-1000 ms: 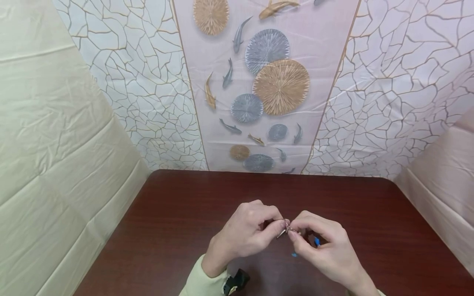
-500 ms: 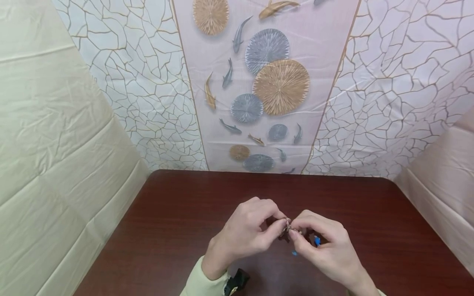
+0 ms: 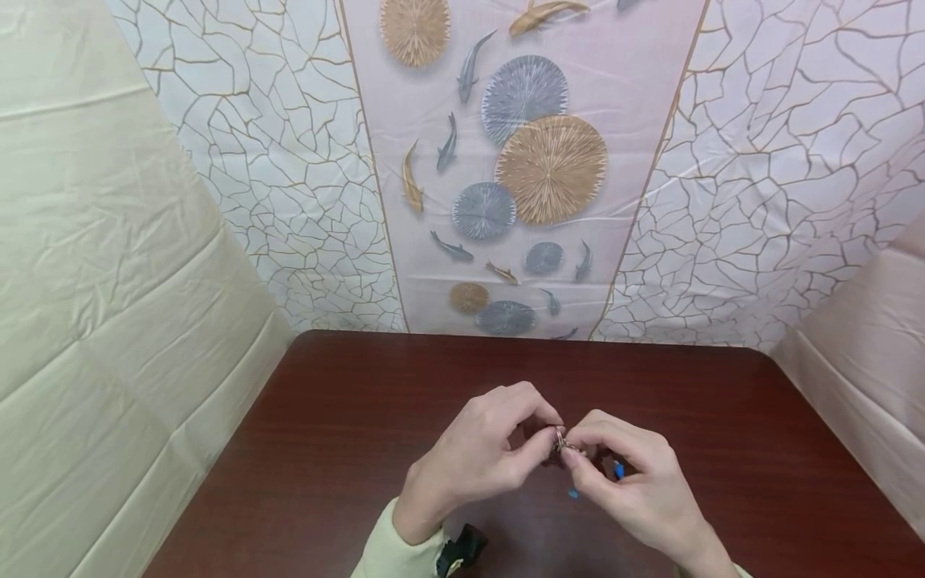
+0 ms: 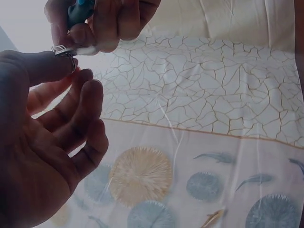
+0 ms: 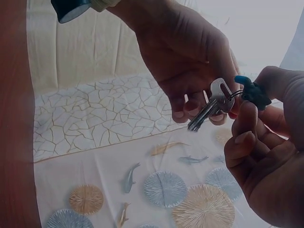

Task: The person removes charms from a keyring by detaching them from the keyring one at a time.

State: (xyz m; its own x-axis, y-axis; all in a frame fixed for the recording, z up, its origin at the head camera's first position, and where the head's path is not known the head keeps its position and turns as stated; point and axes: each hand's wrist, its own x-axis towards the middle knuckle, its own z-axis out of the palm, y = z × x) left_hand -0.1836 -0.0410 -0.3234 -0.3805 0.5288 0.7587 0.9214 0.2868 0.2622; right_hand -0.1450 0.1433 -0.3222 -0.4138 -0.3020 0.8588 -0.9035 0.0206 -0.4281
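Observation:
A bunch of keys [image 5: 211, 107] hangs between both hands, raised above the table. My left hand [image 3: 484, 449] pinches the metal key ring [image 3: 560, 440] between thumb and forefinger; its other fingers are loosely bent in the left wrist view. Close against it, my right hand [image 3: 643, 490] pinches the bunch with thumb and forefinger; what exactly lies between those fingertips I cannot tell. In the left wrist view a flat key [image 4: 78, 51] runs from the ring towards the right fingertips. A small dark blue charm [image 5: 256, 95] on the ring overlaps the right fingers.
The dark red-brown table [image 3: 347, 385] lies below the hands. Behind it hangs a patterned cloth [image 3: 506, 241] with fish and round motifs, and plain cream cloth [image 3: 144, 281] borders the left side. A black strap device [image 3: 462, 548] sits at the left sleeve.
The left forefinger has risen slightly and bent more at the ring. A key blade that showed under the left thumb has swung down into shadow. The right hand is almost still.

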